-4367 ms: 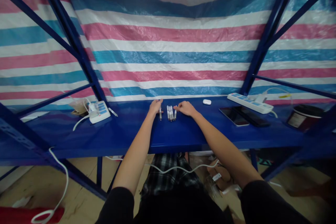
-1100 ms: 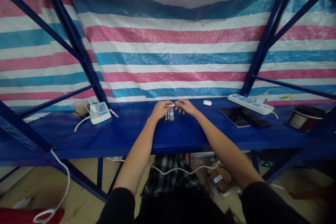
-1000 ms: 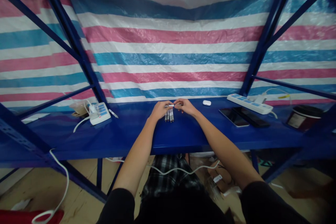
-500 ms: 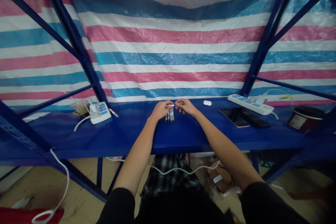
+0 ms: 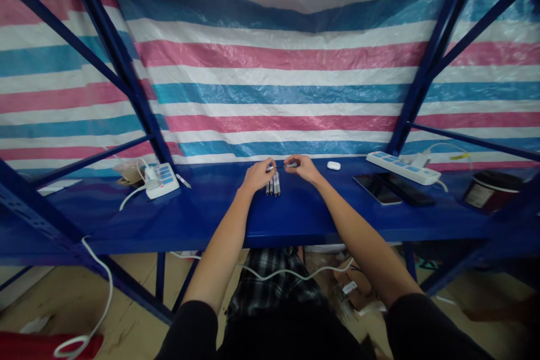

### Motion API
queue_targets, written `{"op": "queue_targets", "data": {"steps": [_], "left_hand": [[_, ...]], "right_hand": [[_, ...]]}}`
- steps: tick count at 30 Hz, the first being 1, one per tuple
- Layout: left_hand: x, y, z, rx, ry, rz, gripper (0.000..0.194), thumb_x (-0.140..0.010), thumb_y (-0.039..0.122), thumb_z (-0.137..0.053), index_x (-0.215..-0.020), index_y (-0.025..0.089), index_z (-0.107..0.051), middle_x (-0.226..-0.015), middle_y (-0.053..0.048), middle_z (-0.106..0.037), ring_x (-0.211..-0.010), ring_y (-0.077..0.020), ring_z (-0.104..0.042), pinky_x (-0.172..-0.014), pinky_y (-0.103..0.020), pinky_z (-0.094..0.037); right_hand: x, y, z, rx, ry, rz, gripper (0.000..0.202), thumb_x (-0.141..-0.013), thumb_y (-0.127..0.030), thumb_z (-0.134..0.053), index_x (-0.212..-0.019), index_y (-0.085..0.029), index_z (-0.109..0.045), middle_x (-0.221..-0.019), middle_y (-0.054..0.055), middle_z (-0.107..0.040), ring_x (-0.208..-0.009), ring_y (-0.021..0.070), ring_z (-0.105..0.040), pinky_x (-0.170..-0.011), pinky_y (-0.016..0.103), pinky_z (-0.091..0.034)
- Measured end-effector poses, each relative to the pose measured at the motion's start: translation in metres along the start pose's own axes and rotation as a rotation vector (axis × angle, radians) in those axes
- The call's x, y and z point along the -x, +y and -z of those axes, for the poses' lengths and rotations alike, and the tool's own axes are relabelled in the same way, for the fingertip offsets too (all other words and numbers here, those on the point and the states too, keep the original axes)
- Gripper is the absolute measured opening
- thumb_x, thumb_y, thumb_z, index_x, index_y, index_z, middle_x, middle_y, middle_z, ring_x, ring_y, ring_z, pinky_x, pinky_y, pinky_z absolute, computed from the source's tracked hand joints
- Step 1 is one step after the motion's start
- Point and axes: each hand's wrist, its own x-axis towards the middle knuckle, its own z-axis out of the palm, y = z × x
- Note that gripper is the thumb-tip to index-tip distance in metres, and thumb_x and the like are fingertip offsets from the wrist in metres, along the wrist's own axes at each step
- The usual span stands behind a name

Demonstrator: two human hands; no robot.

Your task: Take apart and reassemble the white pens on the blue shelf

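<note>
My left hand (image 5: 255, 176) pinches the white barrel of a pen (image 5: 270, 168) above the blue shelf (image 5: 295, 219). A thin dark part shows at the pen's right end. In my right hand (image 5: 304, 168), the fingers pinch a small greyish piece (image 5: 291, 165) that looks like the pen's cap, apart from the barrel. Just below the fingers, several similar pens (image 5: 273, 187) lie side by side, their tips toward me and their far ends partly hidden by my left hand.
A white power strip (image 5: 162, 181) and a lone pen (image 5: 183, 181) lie on the left. To the right are a white earbud case (image 5: 333, 165), two dark phones (image 5: 377, 189), another power strip (image 5: 400, 167) and a dark tub (image 5: 491, 191). Blue uprights (image 5: 122, 62) frame a striped sheet (image 5: 278, 56).
My right hand has moved slightly right, away from my left, and the greyish piece now shows in its fingers. A dark part has appeared at the end of the pen in my left hand.
</note>
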Motion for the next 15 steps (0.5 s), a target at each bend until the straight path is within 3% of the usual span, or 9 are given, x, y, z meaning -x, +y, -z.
{"op": "queue_targets", "data": {"steps": [4,10,12,15], "left_hand": [[0.0,-0.002,0.001,0.001,0.008,0.029,0.016,-0.092,0.037,-0.059,-0.103,0.029,-0.068,-0.087,-0.003,-0.074,-0.081,-0.0237,-0.067,-0.072,-0.029,-0.043],[-0.001,-0.004,0.001,0.001,0.019,0.03,0.017,-0.092,0.036,-0.059,-0.102,0.029,-0.069,-0.088,-0.003,-0.074,-0.08,-0.0232,-0.066,-0.071,-0.028,-0.043],[-0.001,-0.005,0.001,-0.002,0.029,0.023,0.017,-0.092,0.037,-0.058,-0.101,0.029,-0.069,-0.088,-0.003,-0.074,-0.08,-0.023,-0.066,-0.07,-0.028,-0.042],[-0.001,-0.005,0.002,-0.01,0.048,0.028,0.017,-0.093,0.038,-0.057,-0.099,0.028,-0.07,-0.089,-0.003,-0.075,-0.081,-0.0228,-0.067,-0.069,-0.028,-0.042]], "right_hand": [[-0.001,0.002,0.007,0.051,0.032,0.035,0.028,-0.064,-0.021,-0.081,-0.092,-0.018,-0.075,-0.092,0.005,-0.075,-0.082,0.0199,-0.068,-0.081,0.034,-0.054],[-0.002,0.007,0.021,0.015,0.023,0.035,0.026,-0.066,-0.024,-0.08,-0.091,-0.018,-0.074,-0.093,0.006,-0.075,-0.084,0.02,-0.068,-0.08,0.032,-0.053],[-0.002,0.007,0.023,-0.02,0.032,0.023,0.024,-0.07,-0.03,-0.079,-0.09,-0.018,-0.073,-0.089,0.006,-0.075,-0.08,0.0184,-0.066,-0.075,0.03,-0.052],[-0.001,0.004,0.023,-0.116,0.081,-0.087,0.032,-0.082,-0.046,-0.07,-0.094,-0.016,-0.071,-0.074,0.003,-0.067,-0.058,0.0127,-0.054,-0.054,0.024,-0.045]]}}
